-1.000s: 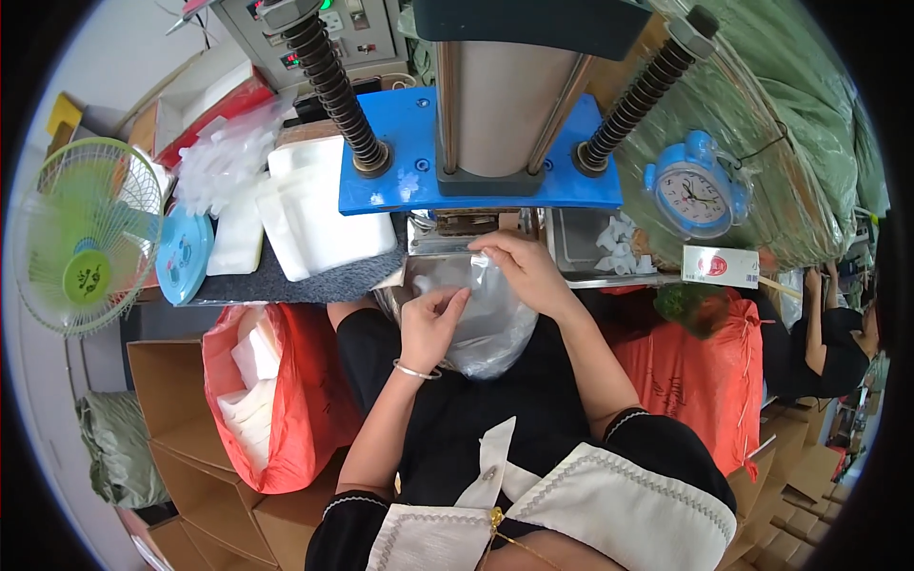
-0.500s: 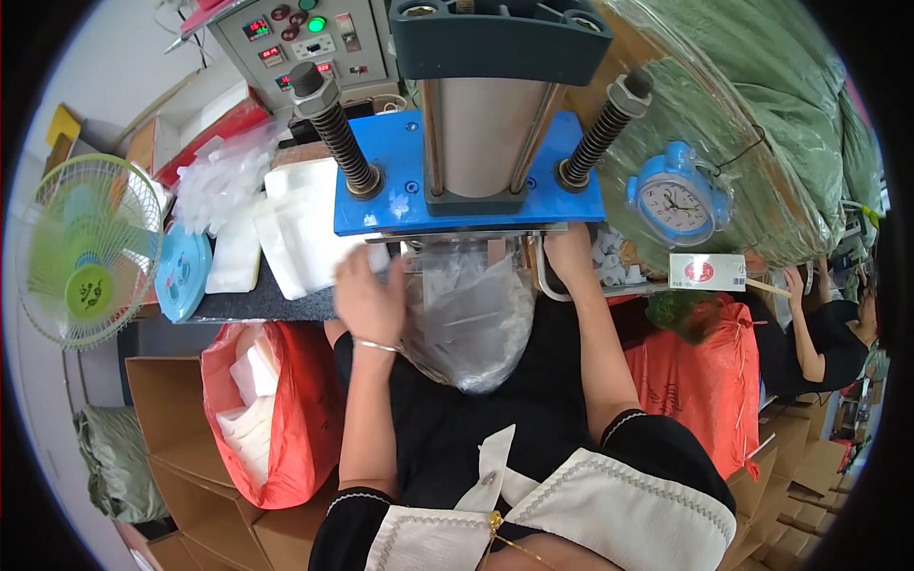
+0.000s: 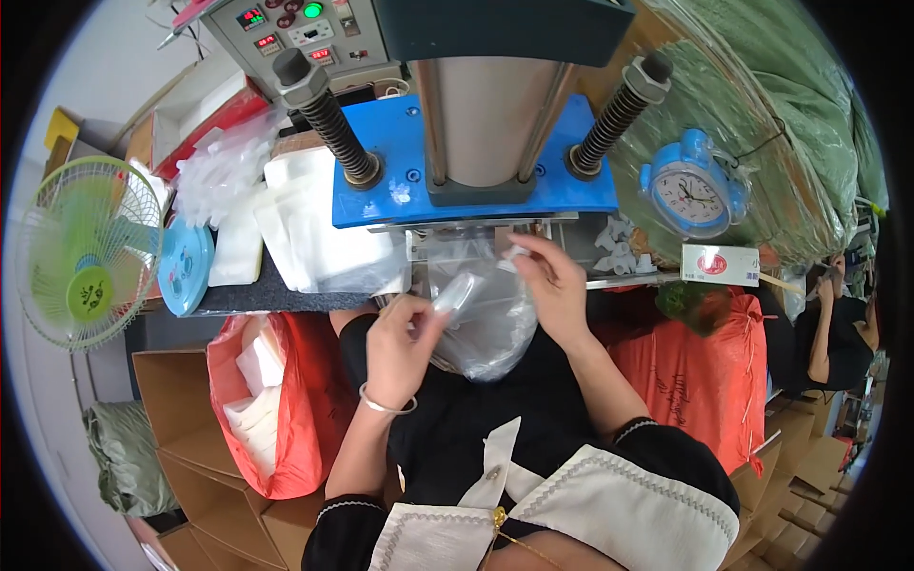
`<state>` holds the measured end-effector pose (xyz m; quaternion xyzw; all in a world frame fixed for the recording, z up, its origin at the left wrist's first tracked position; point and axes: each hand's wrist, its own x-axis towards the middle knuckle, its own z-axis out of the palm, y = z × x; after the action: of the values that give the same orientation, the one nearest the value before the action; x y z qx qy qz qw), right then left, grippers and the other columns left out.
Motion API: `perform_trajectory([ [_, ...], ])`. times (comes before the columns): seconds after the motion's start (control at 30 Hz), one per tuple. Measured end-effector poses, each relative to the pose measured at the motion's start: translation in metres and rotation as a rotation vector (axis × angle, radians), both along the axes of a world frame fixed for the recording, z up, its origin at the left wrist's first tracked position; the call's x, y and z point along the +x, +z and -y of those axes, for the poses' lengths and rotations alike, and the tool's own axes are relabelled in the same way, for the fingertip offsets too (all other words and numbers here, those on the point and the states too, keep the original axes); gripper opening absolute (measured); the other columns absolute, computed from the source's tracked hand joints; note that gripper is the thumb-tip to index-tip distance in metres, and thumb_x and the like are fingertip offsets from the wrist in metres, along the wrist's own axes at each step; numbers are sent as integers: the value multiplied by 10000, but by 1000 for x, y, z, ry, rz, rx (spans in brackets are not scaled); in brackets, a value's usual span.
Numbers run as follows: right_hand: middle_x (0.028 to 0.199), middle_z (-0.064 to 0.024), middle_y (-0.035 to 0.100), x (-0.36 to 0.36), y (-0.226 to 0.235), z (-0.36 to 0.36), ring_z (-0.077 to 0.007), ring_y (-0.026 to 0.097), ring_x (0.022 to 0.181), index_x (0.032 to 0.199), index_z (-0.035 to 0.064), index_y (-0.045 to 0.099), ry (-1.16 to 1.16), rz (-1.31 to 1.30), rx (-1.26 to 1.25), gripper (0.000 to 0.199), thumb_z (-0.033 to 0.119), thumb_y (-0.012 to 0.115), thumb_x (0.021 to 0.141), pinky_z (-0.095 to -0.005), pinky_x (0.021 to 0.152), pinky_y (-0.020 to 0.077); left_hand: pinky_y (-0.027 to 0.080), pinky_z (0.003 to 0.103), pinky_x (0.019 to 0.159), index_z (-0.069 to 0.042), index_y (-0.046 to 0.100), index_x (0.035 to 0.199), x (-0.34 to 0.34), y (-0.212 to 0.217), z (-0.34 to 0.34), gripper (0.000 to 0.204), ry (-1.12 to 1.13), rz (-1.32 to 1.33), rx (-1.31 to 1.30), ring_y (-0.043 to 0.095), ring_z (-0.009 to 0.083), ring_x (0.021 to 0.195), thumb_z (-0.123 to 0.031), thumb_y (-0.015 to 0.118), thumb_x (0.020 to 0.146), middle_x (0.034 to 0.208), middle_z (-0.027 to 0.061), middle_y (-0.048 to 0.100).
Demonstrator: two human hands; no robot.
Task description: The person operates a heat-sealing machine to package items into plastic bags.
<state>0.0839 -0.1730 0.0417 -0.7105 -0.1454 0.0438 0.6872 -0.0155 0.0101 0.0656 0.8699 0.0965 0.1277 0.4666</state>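
Observation:
My left hand is closed in a pinch on a clear plastic bag, whose shiny edge catches the light. Opposite it, my right hand holds a small white plastic fitting between thumb and fingertips. Below and between both hands hangs a bunched mass of clear plastic bags, in front of the press. The press has a blue plate with a spring-loaded rod at each side. More white plastic fittings lie in a heap right of the press.
Flat white and clear bags lie left of the press. A fan and a blue clock stand either side. Red bags and cardboard boxes are below. A control box is behind; another person works far right.
My right hand has come from beside the press to the middle, with a white fitting in it. My left hand has moved right and nearer me, now pinching a clear bag.

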Motion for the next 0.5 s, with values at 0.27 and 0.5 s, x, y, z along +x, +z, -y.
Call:
perform_trajectory([
  [0.27,901,-83,670,13,-12,-28,-118,598,810,1037,9,674,75,-46,-205,220,118,658,846,-252,721,472,386,213,519,27,639,818,14,-54,17,216,12,-166,-258,485,43,578,-182,651,873,633,2,573],
  [0.5,877,-129,667,24,-28,-17,-177,643,805,1016,56,689,-70,-10,-31,241,209,673,831,-272,698,487,424,208,556,39,660,874,18,-83,10,208,-4,-249,-468,525,52,586,-168,654,866,651,16,613],
])
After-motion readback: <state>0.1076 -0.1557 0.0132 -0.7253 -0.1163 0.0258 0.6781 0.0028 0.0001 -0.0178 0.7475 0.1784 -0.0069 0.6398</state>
